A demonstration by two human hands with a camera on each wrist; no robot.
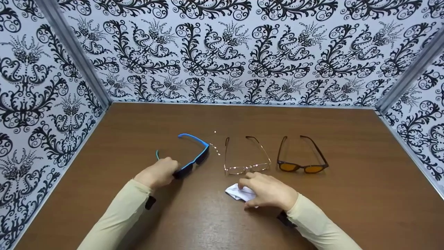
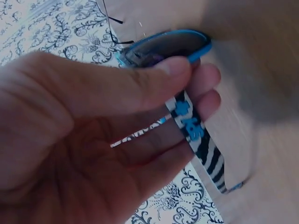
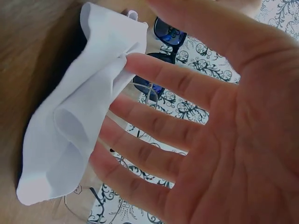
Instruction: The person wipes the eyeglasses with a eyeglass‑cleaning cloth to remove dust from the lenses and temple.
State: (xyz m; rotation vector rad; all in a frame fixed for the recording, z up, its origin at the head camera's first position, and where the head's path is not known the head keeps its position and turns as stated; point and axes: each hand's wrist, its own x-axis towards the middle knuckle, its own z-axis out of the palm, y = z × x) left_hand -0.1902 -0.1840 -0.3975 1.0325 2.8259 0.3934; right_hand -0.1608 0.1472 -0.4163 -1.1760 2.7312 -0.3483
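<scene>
In the head view my left hand [image 1: 158,172] holds blue-framed sunglasses [image 1: 202,156] with dark lenses by one end of the front. The left wrist view shows the thumb over the frame and the fingers behind it. A black-and-white striped temple arm [image 2: 212,161] with blue marks extends below the thumb. My right hand [image 1: 269,191] is at a folded white cloth [image 1: 240,192] on the table. In the right wrist view its fingers are extended and spread, with fingertips at the edge of the cloth [image 3: 88,88]; the thumb stands apart from it.
Thin-rimmed clear eyeglasses [image 1: 262,167] lie unfolded just beyond my right hand. To their right lie dark-framed glasses [image 1: 314,169] with orange lenses. Small bright specks [image 1: 219,154] show beside the sunglasses. Patterned walls [image 1: 229,52] enclose the brown table [image 1: 222,118] at back and sides.
</scene>
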